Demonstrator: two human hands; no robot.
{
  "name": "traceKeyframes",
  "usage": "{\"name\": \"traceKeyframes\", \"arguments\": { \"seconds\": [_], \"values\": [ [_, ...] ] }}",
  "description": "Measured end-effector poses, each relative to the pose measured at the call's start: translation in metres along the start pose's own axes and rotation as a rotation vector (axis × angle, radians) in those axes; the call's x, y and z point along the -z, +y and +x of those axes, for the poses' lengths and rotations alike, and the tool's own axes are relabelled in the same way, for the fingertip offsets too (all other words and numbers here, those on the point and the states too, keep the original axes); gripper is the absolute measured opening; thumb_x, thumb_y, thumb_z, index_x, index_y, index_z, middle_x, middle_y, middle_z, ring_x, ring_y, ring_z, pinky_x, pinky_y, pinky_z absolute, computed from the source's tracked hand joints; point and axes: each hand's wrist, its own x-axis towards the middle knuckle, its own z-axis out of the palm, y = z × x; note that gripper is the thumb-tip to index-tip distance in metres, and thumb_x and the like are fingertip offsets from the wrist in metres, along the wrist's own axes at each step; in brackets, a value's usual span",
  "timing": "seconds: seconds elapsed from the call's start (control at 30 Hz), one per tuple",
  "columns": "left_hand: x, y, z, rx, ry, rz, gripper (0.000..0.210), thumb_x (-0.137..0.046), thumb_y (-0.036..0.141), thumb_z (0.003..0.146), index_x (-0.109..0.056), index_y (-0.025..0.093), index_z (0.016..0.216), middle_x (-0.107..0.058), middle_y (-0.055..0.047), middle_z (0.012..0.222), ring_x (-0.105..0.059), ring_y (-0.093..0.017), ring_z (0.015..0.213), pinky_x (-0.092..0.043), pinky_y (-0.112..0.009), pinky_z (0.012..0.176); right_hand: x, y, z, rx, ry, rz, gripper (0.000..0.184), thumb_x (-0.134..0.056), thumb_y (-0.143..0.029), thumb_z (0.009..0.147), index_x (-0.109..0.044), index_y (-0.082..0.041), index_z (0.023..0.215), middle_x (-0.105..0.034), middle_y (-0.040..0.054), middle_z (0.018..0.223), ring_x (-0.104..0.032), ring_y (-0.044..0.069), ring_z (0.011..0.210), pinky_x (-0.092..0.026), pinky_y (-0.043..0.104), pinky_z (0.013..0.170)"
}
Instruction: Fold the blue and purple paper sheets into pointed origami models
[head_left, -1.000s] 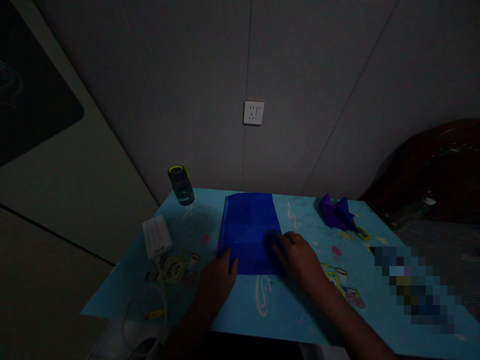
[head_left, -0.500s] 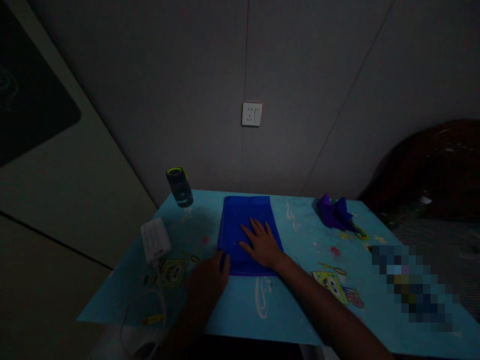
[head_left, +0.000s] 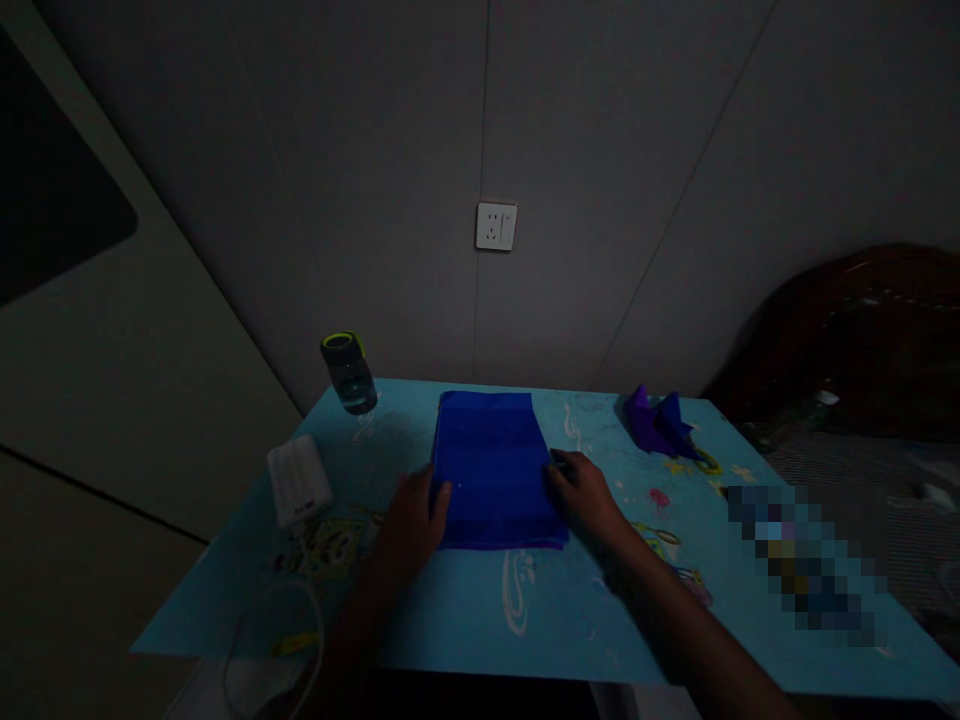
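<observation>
A stack of blue paper sheets [head_left: 491, 455] lies on the table in front of me, faint creases running across the top sheet and a purplish layer showing at its near edge. My left hand [head_left: 416, 510] grips the stack's left edge, with the thumb on top and the other fingers along the side. At the opposite edge is my right hand [head_left: 583, 490], closed against the paper with its fingers bent; their tips are partly hidden. Farther right sits a folded purple and blue paper shape [head_left: 660, 422].
A dark water bottle [head_left: 350, 375] stands at the back left. Near it are a white power bank [head_left: 298, 482] with a white cable [head_left: 319, 610] and a yellow object [head_left: 296, 643]. Scissors with a yellow-green handle [head_left: 707, 462] lie at right. A wall socket [head_left: 496, 227] is behind.
My right hand has left its flat position on top of the paper and moved to the right edge. My left hand stays at the left edge. The view has shifted slightly.
</observation>
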Motion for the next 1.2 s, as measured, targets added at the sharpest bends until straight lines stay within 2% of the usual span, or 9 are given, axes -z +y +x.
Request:
{"name": "traceKeyframes", "arguments": {
  "seconds": [0.13,0.37,0.57,0.67,0.8,0.93,1.0,1.1,1.2],
  "values": [
    [-0.003,0.002,-0.002,0.025,-0.021,-0.025,0.047,-0.037,0.039,0.095,-0.053,0.009,0.128,-0.063,-0.019,0.127,-0.057,-0.027,0.122,-0.035,-0.046,0.112,-0.01,-0.006,-0.008,0.006,-0.031,0.036,0.047,-0.049,-0.036,0.088,-0.058,-0.013,0.128,-0.069,0.0152,0.115,-0.066,0.027,0.103,-0.05,0.042,0.092],
    [0.008,0.004,0.001,0.121,-0.02,-0.168,0.041,-0.047,0.036,0.089,-0.062,0.017,0.121,-0.064,-0.013,0.128,-0.059,-0.027,0.12,-0.043,-0.046,0.106,-0.007,-0.013,-0.013,0.014,-0.061,0.038,0.042,-0.047,-0.037,0.091,-0.063,-0.017,0.124,-0.07,0.0133,0.114,-0.066,0.027,0.101,-0.051,0.04,0.09],
    [0.006,-0.007,0.019,0.148,-0.047,-0.19,0.042,-0.048,0.036,0.085,-0.065,0.016,0.117,-0.053,-0.014,0.141,-0.051,-0.028,0.129,-0.038,-0.048,0.11,-0.009,-0.006,0.0,0.044,-0.049,-0.018,0.04,-0.044,-0.037,0.094,-0.065,-0.017,0.121,-0.073,0.0083,0.11,-0.068,0.023,0.095,-0.054,0.035,0.084],
    [0.0,-0.017,0.023,0.106,-0.057,-0.146,0.04,-0.048,0.035,0.084,-0.066,0.017,0.115,-0.053,-0.013,0.14,-0.051,-0.029,0.128,-0.038,-0.048,0.111,0.009,0.005,0.014,0.008,0.058,-0.112,0.041,-0.045,-0.03,0.091,-0.062,-0.012,0.124,-0.068,0.0132,0.117,-0.064,0.024,0.104,-0.05,0.036,0.093],
    [-0.004,-0.027,0.023,0.059,0.013,-0.054,0.038,-0.049,0.034,0.084,-0.065,0.017,0.114,-0.053,-0.013,0.139,-0.05,-0.031,0.128,-0.039,-0.052,0.109,0.052,0.036,0.024,-0.115,0.28,-0.29,0.046,-0.042,-0.021,0.089,-0.055,-0.004,0.13,-0.052,0.0246,0.134,-0.046,0.035,0.124,-0.035,0.05,0.105],
    [0.001,-0.005,0.032,-0.054,0.011,0.018,0.038,-0.044,0.034,0.09,-0.064,0.015,0.115,-0.055,-0.015,0.136,-0.051,-0.03,0.127,-0.039,-0.05,0.109,0.079,0.068,0.02,-0.238,0.409,-0.564,0.043,-0.045,-0.016,0.086,-0.058,-0.006,0.126,-0.05,0.0256,0.132,-0.045,0.037,0.12,-0.036,0.051,0.1],
    [0.003,0.017,0.038,-0.17,-0.101,0.022,0.038,-0.041,0.032,0.093,-0.063,0.017,0.119,-0.057,-0.014,0.135,-0.053,-0.027,0.125,-0.039,-0.047,0.11,0.081,0.077,0.017,-0.266,0.417,-0.682,0.04,-0.047,-0.016,0.084,-0.062,-0.005,0.12,-0.053,0.0277,0.126,-0.047,0.038,0.115,-0.039,0.051,0.094],
    [-0.001,0.045,0.041,-0.357,-0.261,0.038,0.041,-0.044,0.033,0.094,-0.055,0.021,0.132,-0.047,-0.01,0.147,-0.043,-0.025,0.135,-0.033,-0.045,0.114,0.081,0.083,0.016,-0.275,0.417,-0.718,0.034,-0.047,-0.017,0.084,-0.068,-0.005,0.108,-0.055,0.0296,0.12,-0.047,0.04,0.113,-0.04,0.051,0.089],
    [-0.009,0.055,0.037,-0.437,-0.346,0.087,0.052,-0.051,0.04,0.091,-0.045,0.025,0.141,-0.032,-0.009,0.157,-0.03,-0.028,0.144,-0.025,-0.051,0.117,0.08,0.085,0.017,-0.288,0.415,-0.767,0.029,-0.046,-0.018,0.086,-0.07,-0.006,0.099,-0.057,0.0274,0.116,-0.051,0.038,0.109,-0.041,0.048,0.088]
  ]
}}
